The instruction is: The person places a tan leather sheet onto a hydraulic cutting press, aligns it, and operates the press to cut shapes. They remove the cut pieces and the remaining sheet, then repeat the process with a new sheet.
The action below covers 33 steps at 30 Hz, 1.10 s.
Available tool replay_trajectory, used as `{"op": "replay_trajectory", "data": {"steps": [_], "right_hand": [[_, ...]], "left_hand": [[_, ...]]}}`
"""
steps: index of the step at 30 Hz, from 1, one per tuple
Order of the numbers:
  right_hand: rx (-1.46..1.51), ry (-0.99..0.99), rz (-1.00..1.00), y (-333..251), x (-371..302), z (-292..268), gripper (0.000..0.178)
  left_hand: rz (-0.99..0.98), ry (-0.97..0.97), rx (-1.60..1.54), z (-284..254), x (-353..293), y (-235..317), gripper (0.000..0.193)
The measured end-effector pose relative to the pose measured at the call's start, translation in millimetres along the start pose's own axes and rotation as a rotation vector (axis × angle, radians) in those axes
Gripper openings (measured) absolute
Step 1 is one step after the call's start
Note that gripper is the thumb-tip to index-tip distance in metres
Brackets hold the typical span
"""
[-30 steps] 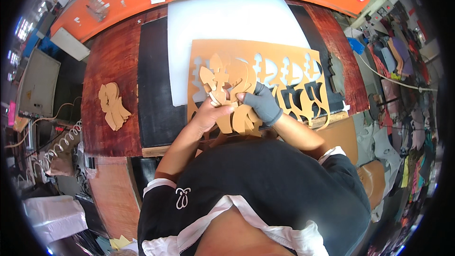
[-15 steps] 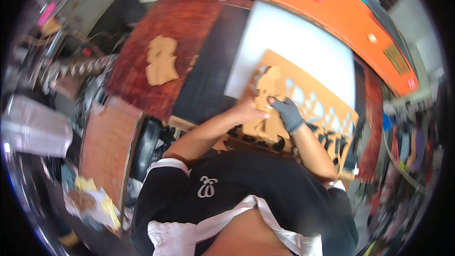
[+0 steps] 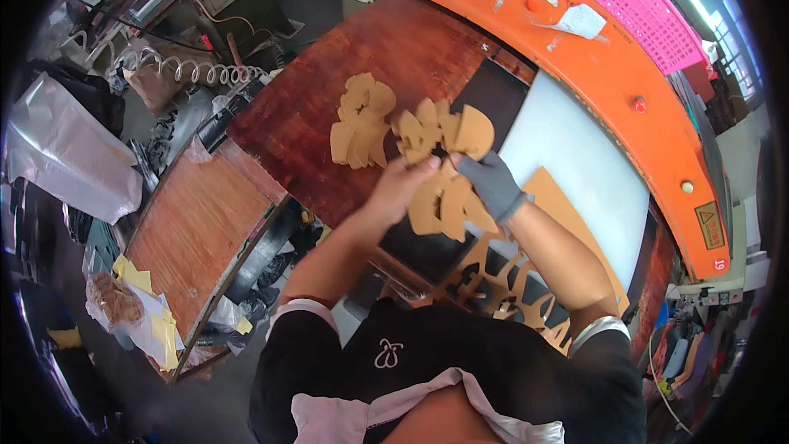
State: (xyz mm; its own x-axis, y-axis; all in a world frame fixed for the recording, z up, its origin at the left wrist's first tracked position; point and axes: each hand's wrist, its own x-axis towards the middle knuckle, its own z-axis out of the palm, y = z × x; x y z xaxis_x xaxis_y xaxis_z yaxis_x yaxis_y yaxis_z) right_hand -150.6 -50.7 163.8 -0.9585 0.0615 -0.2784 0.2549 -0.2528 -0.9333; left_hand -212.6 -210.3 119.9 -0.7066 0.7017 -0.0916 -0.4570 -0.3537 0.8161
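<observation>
1. From where I stand, the person's bare left hand point(image 3: 399, 189) is clamped on a loose bunch of flat, tan, curved-edged cut pieces point(image 3: 452, 204), its thumb pressed over their middle.
2. The right hand point(image 3: 493, 185), in a dark grey glove that leaves the thumb tip bare, grips the same bunch from the other side, so both grips are closed on it.
3. The bunch is fanned unevenly, held above the black flat board point(image 3: 415, 251), near its edge with the table; it looks gathered but not squared up.
4. Just left of it, a pile of similar tan pieces point(image 3: 359, 136) lies on the reddish-brown wooden table point(image 3: 288, 115). I judge that portion finished, and the held bunch not yet set down.
5. Right of the hands, the large tan sheet with shaped cut-outs point(image 3: 567, 214) lies partly over the smooth white panel point(image 3: 575, 160). Its near part is reduced to thin strips, so the cutting there seems done.
6. The right forearm covers much of that sheet, so I can't tell whether any pieces remain in it.
7. Most fingers are hidden behind the bunch, and overlapping layers make the pieces impossible to count.
</observation>
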Motion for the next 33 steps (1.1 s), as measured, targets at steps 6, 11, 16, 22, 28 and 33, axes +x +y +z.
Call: {"op": "replay_trajectory", "data": {"steps": [6,11,16,22,28,33], "right_hand": [[-0.051,0.029,0.088,4.1,131.7,44.3,0.033],[-0.848,0.122,0.06,55.6,129.9,29.8,0.041],[-0.791,0.219,-0.409,68.1,34.8,-58.6,0.037],[-1.005,1.09,-0.249,72.3,-170.1,-199.9,0.029],[-1.161,1.67,0.498,138.8,-389.9,-240.4,0.051],[-0.543,1.812,0.71,189.0,-453.3,-247.2,0.07]], "left_hand": [[-0.128,-0.003,0.216,-120.6,70.3,86.1,0.039],[-0.166,0.38,1.295,-189.6,102.6,61.8,0.069],[0.206,0.611,1.528,-176.7,79.2,40.9,0.063],[0.686,0.182,1.321,-68.9,16.2,-29.0,0.039],[-0.02,-0.364,0.864,15.8,-14.3,-127.6,0.048],[-0.42,-0.266,0.473,37.2,-25.3,-144.6,0.032]]}}
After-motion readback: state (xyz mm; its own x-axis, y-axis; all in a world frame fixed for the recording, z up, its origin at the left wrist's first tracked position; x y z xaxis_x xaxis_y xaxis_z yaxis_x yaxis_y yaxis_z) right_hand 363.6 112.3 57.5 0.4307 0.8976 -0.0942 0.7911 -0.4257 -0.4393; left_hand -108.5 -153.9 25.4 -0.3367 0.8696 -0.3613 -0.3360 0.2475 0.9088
